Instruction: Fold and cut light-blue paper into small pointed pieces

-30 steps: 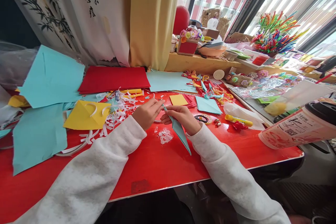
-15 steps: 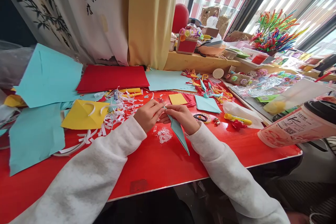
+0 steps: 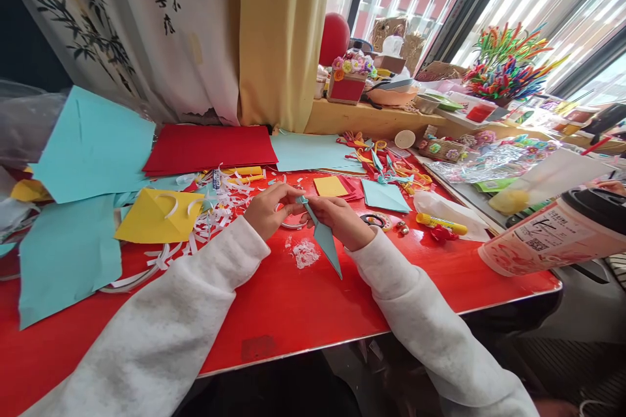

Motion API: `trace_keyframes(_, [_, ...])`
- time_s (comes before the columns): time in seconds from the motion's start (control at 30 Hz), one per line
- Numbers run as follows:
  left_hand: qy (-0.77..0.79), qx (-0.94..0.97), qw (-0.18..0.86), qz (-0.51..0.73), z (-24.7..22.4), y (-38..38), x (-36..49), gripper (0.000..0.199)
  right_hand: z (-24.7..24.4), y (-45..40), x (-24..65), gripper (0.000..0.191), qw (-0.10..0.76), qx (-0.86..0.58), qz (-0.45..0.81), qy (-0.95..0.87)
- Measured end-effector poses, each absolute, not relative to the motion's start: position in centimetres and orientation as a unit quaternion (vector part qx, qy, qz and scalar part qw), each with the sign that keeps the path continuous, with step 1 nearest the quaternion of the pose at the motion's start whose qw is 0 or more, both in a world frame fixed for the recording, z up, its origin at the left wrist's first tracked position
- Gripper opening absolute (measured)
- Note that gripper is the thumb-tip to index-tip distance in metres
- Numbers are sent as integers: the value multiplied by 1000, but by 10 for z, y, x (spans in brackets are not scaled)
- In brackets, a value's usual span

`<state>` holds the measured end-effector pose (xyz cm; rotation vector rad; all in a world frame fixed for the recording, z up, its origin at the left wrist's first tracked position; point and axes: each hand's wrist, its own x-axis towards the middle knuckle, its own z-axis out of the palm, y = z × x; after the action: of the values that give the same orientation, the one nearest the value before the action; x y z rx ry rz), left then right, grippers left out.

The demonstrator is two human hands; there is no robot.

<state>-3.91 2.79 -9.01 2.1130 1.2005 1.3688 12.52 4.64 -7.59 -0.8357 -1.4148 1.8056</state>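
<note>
A folded light-blue paper piece [image 3: 327, 242] hangs between my hands, its long point slanting down to the right above the red table. My right hand [image 3: 340, 218] is closed around its upper part. With its fingertips, my left hand [image 3: 272, 210] pinches the small folded top end of the same piece. The undersides of the fingers are partly hidden. Just below the hands, a small heap of white scraps [image 3: 306, 253] lies on the red table [image 3: 288, 313].
Blue sheets [image 3: 71, 260], a yellow piece [image 3: 160, 216] and shredded white paper lie left. Red sheets [image 3: 210, 148] are behind. To the right are a blue square [image 3: 385, 196], a glue stick [image 3: 441, 223] and a large cup [image 3: 548, 234] near the edge.
The blue piece has turned slightly, its lower point shifting left and up. More of its top end shows between my fingers, and my left hand has shifted slightly left.
</note>
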Motion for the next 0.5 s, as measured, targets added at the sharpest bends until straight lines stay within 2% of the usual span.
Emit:
trace_keyframes(0.17, [410,759,172,477,-88,24,-36,18,-81,50,128,26,336,-310,678,-576])
trace_keyframes(0.5, [415,718,277,485,-90,26,-35,19,-82,49,127,29,343,-311,654,-599])
